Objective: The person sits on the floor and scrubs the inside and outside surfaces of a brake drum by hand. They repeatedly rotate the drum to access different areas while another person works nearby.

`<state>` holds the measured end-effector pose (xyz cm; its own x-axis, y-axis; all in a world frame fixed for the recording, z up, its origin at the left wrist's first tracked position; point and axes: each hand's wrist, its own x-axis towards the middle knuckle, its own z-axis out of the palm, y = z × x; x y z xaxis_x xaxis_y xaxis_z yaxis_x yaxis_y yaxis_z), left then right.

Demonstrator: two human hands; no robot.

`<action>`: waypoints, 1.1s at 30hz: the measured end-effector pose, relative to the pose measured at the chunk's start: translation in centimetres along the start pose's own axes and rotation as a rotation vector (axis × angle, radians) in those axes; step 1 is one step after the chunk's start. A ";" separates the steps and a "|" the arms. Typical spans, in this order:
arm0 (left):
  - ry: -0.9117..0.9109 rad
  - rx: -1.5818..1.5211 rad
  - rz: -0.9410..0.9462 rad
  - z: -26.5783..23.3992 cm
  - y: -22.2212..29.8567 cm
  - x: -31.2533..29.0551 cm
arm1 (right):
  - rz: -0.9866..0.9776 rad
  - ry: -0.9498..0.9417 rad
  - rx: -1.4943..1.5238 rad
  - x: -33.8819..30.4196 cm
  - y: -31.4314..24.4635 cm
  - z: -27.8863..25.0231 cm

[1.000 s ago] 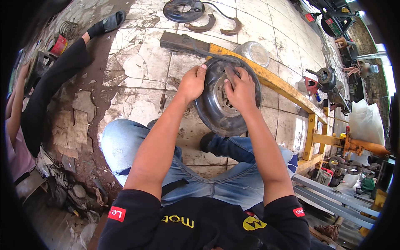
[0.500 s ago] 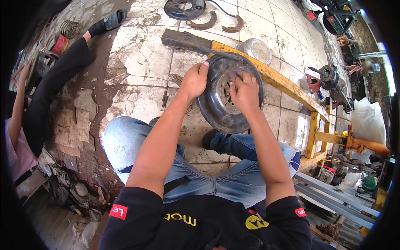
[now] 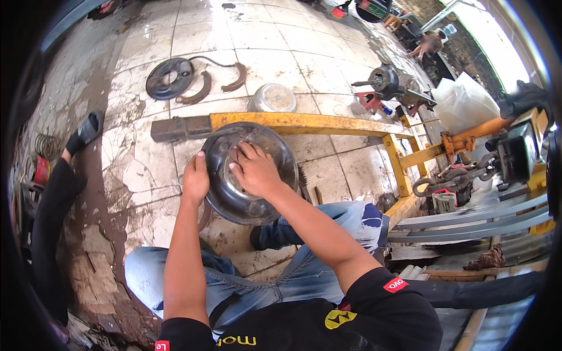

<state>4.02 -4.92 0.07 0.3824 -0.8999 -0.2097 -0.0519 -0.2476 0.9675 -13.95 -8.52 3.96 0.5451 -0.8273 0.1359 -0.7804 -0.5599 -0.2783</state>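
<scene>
Grimy pale floor tiles (image 3: 146, 158) spread out below me, stained dark along the left and cracked near my knees. I sit on this floor in blue jeans, legs folded. Across the middle runs a long yellow steel frame (image 3: 304, 124), its bar lying left to right, with a rusty dark end block at the left and a leg bending toward me on the right. Leaning against the near side of that bar, tilted up on its edge, is the brake drum (image 3: 249, 175), a round grey metal dish with its hollow face toward me. It rests on the floor between my knees and the frame.

My left hand (image 3: 196, 178) wraps over the drum's left rim, fingers closed on the edge, steadying it. My right hand (image 3: 253, 169) lies inside the hollow, fingers curled and pressed on the inner face near the hub; I cannot tell whether it pinches anything.

Farther off, beyond the frame, a dark round backing plate (image 3: 168, 78) lies flat on the floor, with two curved brake shoes (image 3: 196, 95) just to its right. A small metal bowl (image 3: 273, 98) stands just behind the yellow bar. At far left, another person's dark-clad leg and sandal (image 3: 85, 131) reach in.
</scene>
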 end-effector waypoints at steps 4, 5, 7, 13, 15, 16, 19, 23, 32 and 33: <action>0.023 0.058 0.025 0.3 0.6 -0.6 | 0.025 -0.019 -0.015 -0.3 -0.3 0.2; 0.031 0.076 0.020 0.3 0.4 -0.5 | 0.013 -0.014 0.002 -0.8 -0.4 0.5; 0.005 0.071 0.003 -0.2 0.2 -0.1 | 0.005 -0.048 0.022 -0.8 -0.2 0.9; 0.010 0.073 0.002 -0.2 -1.0 0.3 | 0.072 -0.027 -0.085 -0.5 -1.8 1.9; 0.039 0.067 0.026 0.2 -1.3 -0.1 | 0.084 -0.052 -0.072 -0.6 -1.7 1.4; 0.031 0.049 0.019 0.2 -1.2 0.3 | 0.090 -0.065 -0.065 -0.4 -1.7 1.2; 0.011 0.058 -0.005 0.3 -0.4 0.1 | 0.138 -0.098 -0.055 0.5 -1.7 0.7; 0.048 0.049 0.058 0.7 -0.3 -0.1 | 0.125 -0.095 -0.025 0.0 -1.6 1.2; 0.087 0.096 0.044 0.5 1.0 -1.0 | 0.098 -0.121 -0.114 0.0 -1.8 1.0; 0.078 0.100 0.001 0.3 1.2 -1.2 | 0.070 -0.128 -0.122 -0.2 -1.5 1.1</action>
<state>3.28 -4.27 1.45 0.4523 -0.8707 -0.1932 -0.1423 -0.2843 0.9481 -12.59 -7.47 3.25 0.5170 -0.8560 -0.0040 -0.8447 -0.5094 -0.1643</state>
